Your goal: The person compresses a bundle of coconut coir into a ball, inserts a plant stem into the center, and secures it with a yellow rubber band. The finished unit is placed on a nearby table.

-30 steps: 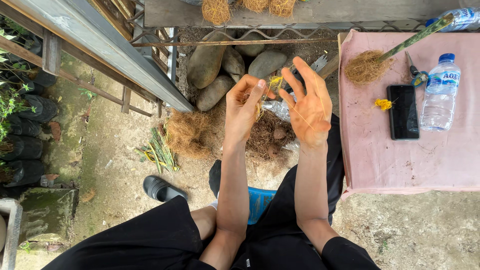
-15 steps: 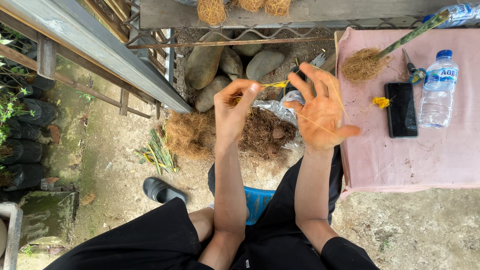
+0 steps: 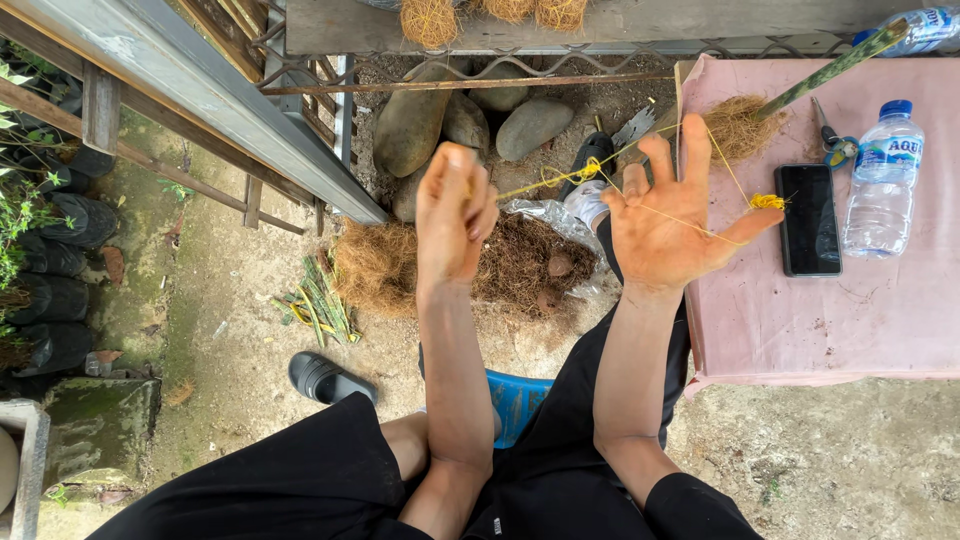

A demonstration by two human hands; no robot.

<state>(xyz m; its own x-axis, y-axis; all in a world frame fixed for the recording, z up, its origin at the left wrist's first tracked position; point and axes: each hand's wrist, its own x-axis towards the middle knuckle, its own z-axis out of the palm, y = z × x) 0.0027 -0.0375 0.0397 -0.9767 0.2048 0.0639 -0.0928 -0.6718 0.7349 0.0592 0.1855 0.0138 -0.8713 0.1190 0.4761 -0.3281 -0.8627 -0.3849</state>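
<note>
Two hands are raised side by side. The left hand (image 3: 455,215) has its fingers (image 3: 462,165) pinched together around one end of a thin yellow string (image 3: 545,183). The right hand (image 3: 668,222) is spread wide, palm up, its fingers (image 3: 694,145) splayed and not clasping anything; the one string runs from the left pinch across to these fingers, crosses the palm, and ends in a small yellow knot or tuft just beyond the thumb.

Past the right fingertips lies one clump of brown coconut fibre (image 3: 738,128) on the pink-covered table (image 3: 800,320), with one green stalk (image 3: 835,68) rising out of it. Beyond the thumb on the same table are one black phone (image 3: 808,219), one pair of scissors (image 3: 830,135) and one clear plastic water bottle (image 3: 883,178) with a blue cap; water shows inside it, though the level is hard to read. A second bottle (image 3: 925,28) pokes in at the far corner.

Below and between the hands, a heap of brown fibre (image 3: 378,265) and darker husk sits on the ground beside crumpled clear plastic (image 3: 545,215). Above the left fingertips lie about four grey stones (image 3: 412,125). Three fibre balls (image 3: 430,20) rest on the ledge further up. One black sandal (image 3: 330,378) lies near the left forearm, beside a small bunch of green stems (image 3: 320,305).
</note>
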